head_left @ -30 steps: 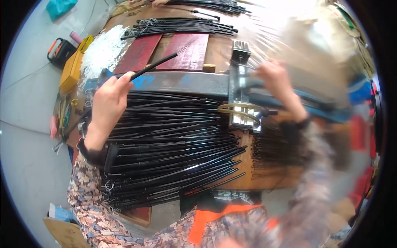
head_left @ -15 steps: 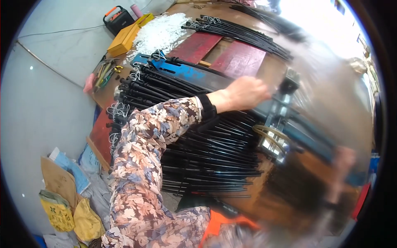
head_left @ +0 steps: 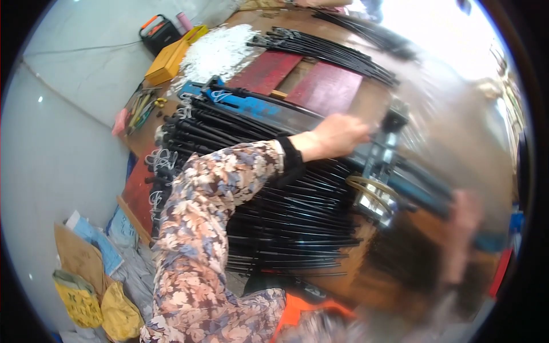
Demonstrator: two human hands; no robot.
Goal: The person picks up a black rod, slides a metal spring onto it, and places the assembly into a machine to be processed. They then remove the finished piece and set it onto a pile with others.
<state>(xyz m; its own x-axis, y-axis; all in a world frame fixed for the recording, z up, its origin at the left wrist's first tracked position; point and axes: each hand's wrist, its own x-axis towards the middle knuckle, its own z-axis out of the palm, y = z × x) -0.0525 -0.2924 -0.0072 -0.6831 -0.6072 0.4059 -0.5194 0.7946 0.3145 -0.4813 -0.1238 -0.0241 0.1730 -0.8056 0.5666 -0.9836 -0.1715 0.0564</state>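
Observation:
My left hand (head_left: 342,136) is closed in a fist over the blue and grey rail (head_left: 251,108), just left of a shiny metal fixture (head_left: 380,171) with brass-coloured rings (head_left: 372,188). A black rod (head_left: 269,98) runs along the rail toward this fist. What the fingers hold is hidden. Farther right, my right hand (head_left: 466,214) is smeared by motion beside the blue right end of the rail (head_left: 423,186), so its fingers cannot be read. Below my left forearm, many slim black rods (head_left: 286,223) lie side by side, several with white cord loops (head_left: 160,157) at their left ends.
Beyond the rail are red boards (head_left: 326,88), another bundle of black rods (head_left: 331,51) and a heap of white pieces (head_left: 217,54). A yellow box (head_left: 166,62) and hand tools (head_left: 142,111) sit at the far left. Sacks (head_left: 80,297) lie at the lower left.
My right hand has shifted slightly up and left, still blurred. My left hand stays closed by the metal fixture. The whole view has shifted slightly.

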